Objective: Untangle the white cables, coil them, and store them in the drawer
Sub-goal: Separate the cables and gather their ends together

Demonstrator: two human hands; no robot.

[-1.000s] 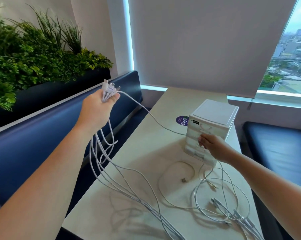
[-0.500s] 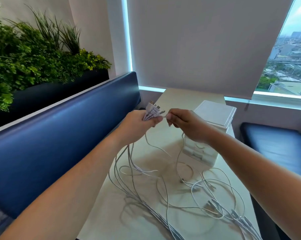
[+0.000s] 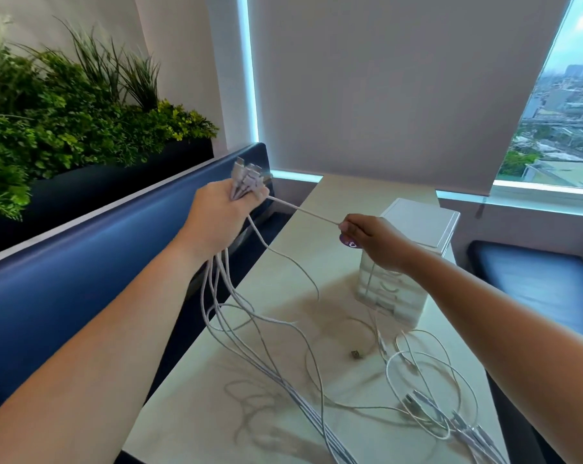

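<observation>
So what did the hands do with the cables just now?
The right hand left the drawer unit, came up to the left hand, pinched one white cable and moved back right, so it now runs straight between the hands. The left hand still grips the bundle of plug ends; the other cables still lie looped on the table.

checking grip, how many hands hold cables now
2: left hand grips the bundled cable ends on the bench side; right hand pinches one taut strand near the drawer unit.
</observation>
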